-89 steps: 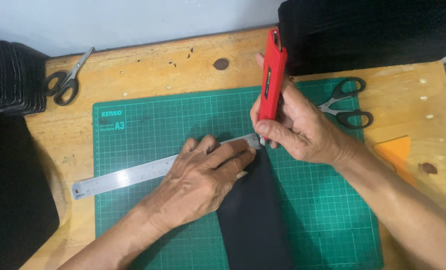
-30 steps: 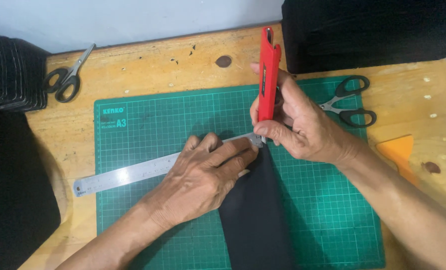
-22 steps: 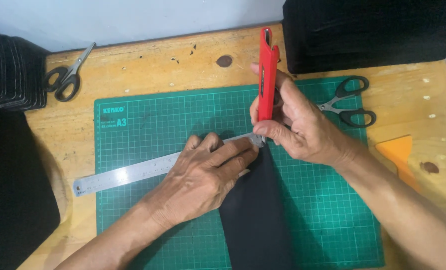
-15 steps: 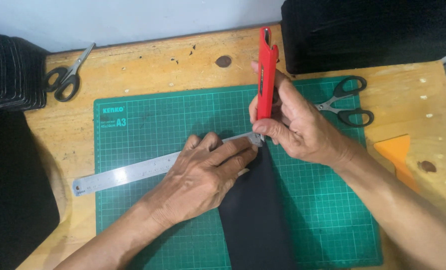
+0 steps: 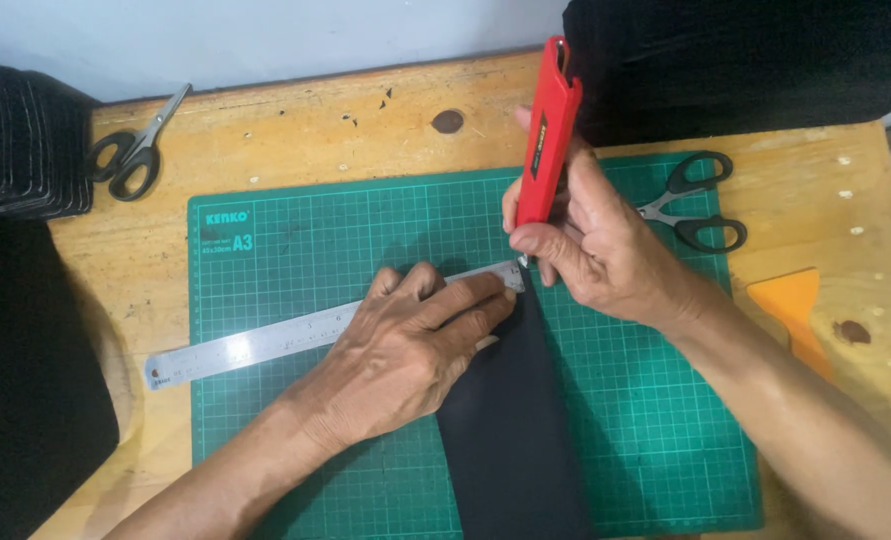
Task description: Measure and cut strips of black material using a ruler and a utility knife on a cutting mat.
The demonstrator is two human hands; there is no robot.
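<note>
At the far left a stack of black pieces [image 5: 20, 145] sits on the wooden table [image 5: 295, 120], and more black cloth [image 5: 25, 400] hangs near me on that side. Just right of the stack lies a pair of black-handled scissors [image 5: 130, 150], well apart from my work. The green cutting mat [image 5: 295, 240] covers the middle of the table, with pale lettering in its far left corner and a fine grid all over.

A steel ruler [image 5: 255, 345] runs slantwise across the mat, its left end jutting past the mat's edge. My left hand [image 5: 405, 350] lies flat on it, fingers stretched and close together, pressing the ruler down on a strip of black fabric [image 5: 510, 420] that runs from the near edge up to the ruler's right end.

My right hand [image 5: 595, 250] is wrapped around a red utility knife [image 5: 545, 140], fingers clamped on its body, the handle pointing far and the tip touching the fabric at the ruler's end.

Right of that hand lies a second pair of scissors [image 5: 695, 210], partly hidden by my knuckles. Beyond them a heap of black fabric [image 5: 745, 60] fills the far right corner. An orange tool [image 5: 790, 310] lies at the mat's right edge.
</note>
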